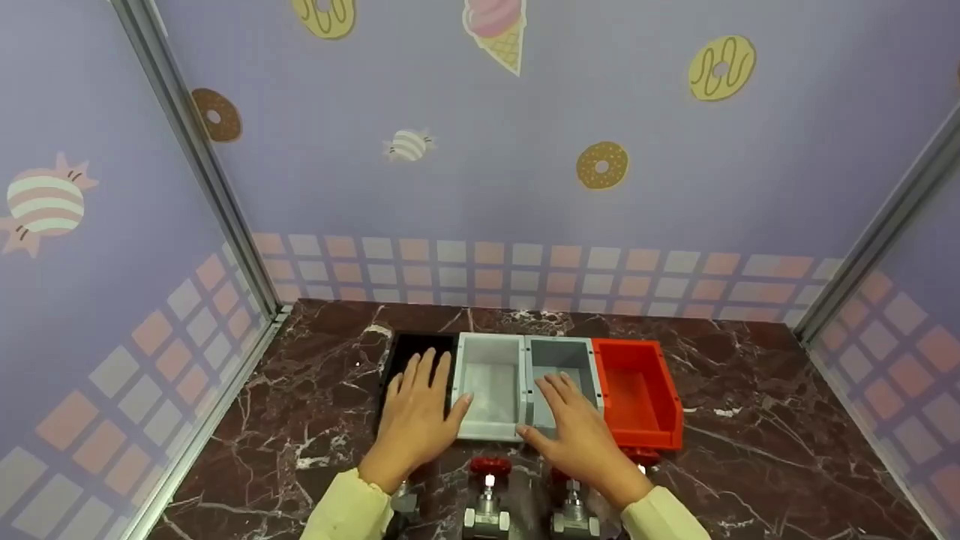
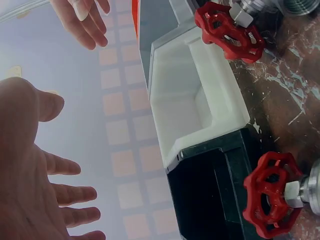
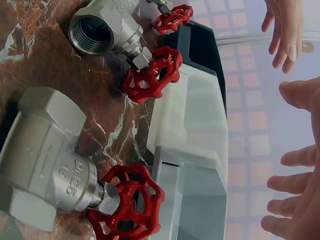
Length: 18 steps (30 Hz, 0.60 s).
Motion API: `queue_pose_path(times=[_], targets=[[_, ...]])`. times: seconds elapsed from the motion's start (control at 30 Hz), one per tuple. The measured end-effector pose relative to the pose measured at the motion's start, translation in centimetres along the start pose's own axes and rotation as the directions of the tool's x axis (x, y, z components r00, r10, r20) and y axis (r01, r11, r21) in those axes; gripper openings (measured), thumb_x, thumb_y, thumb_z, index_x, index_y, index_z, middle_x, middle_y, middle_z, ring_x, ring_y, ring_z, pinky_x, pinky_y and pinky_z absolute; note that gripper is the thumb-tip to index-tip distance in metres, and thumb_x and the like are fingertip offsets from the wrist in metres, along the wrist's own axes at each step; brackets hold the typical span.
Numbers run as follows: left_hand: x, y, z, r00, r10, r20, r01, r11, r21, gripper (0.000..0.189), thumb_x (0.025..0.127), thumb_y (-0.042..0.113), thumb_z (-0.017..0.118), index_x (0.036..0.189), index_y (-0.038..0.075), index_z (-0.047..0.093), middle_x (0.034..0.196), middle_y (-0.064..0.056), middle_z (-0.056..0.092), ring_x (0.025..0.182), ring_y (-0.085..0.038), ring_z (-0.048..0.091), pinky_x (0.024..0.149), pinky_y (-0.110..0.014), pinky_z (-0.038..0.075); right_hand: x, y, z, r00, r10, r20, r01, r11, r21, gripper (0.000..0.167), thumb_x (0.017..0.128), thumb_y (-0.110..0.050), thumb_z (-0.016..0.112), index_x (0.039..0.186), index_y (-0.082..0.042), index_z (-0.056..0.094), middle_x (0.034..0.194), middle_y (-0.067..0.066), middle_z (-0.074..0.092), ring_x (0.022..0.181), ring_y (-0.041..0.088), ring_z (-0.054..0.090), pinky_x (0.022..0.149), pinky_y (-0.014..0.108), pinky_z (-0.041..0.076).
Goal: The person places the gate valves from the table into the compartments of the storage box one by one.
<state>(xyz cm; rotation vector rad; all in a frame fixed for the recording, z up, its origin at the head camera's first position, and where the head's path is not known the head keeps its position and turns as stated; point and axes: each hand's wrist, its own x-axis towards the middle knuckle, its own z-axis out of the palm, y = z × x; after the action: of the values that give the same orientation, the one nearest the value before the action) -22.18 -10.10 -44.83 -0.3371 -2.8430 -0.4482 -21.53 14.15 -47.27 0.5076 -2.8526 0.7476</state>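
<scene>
Both bare hands hover over a row of bins with nothing in their grasp. My left hand (image 1: 416,420), fingers straight and spread, is above the black bin (image 1: 412,343). Over the grey bin (image 1: 559,343) is my right hand (image 1: 581,435), its fingers extended and thumb out to the side. Between the hands sits the white bin (image 1: 487,431); the red bin (image 1: 671,409) is at the right end. Metal valves (image 1: 487,521) with red handwheels (image 1: 490,466) stand in front of the bins. In the right wrist view a large valve (image 3: 50,155) lies close to the camera.
A dark red marbled tabletop (image 1: 322,420) carries everything. Behind it rises a lilac wall (image 1: 480,195) printed with sweets and tiles. Side panels (image 1: 112,300) with metal posts (image 1: 202,165) bound the space left and right.
</scene>
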Motion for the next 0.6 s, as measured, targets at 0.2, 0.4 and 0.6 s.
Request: queue_pose_path(times=[0.2, 0.4, 0.6], targets=[[-0.2, -0.6, 0.2, 1.0, -0.015, -0.018, 0.015, 1.0, -0.006, 0.068, 0.097, 0.049, 0.047, 0.149, 0.007, 0.034, 0.153, -0.019, 0.034, 0.143, -0.039, 0.03, 0.111, -0.057, 0.027, 0.0, -0.3, 0.3, 1.0, -0.014, 0.008, 0.014, 1.0, 0.005, 0.077, 0.087, -0.056, 0.061, 0.146, -0.01, 0.041, 0.151, 0.016, 0.04, 0.144, 0.039, 0.029, 0.109, 0.062, 0.03], [-0.4, -1.0, 0.4, 0.999, -0.041, -0.014, 0.041, 0.999, -0.015, 0.066, 0.097, 0.046, 0.048, 0.148, 0.007, 0.034, 0.154, -0.019, 0.034, 0.143, -0.039, 0.03, 0.111, -0.057, 0.027, -0.1, -0.7, 0.7, 1.0, -0.012, 0.017, 0.011, 1.0, 0.029, 0.078, 0.087, -0.057, 0.06, 0.146, -0.009, 0.04, 0.151, 0.016, 0.04, 0.144, 0.04, 0.029, 0.109, 0.062, 0.029], [-0.6, -1.4, 0.4, 0.999, -0.045, -0.014, 0.045, 0.999, -0.013, 0.064, 0.098, 0.044, 0.048, 0.148, 0.006, 0.034, 0.153, -0.02, 0.034, 0.143, -0.039, 0.03, 0.111, -0.057, 0.028, -0.2, -1.1, 1.3, 1.0, -0.016, 0.026, 0.015, 0.998, 0.055, 0.079, 0.087, -0.058, 0.06, 0.146, -0.01, 0.04, 0.151, 0.017, 0.039, 0.143, 0.042, 0.029, 0.108, 0.065, 0.029]])
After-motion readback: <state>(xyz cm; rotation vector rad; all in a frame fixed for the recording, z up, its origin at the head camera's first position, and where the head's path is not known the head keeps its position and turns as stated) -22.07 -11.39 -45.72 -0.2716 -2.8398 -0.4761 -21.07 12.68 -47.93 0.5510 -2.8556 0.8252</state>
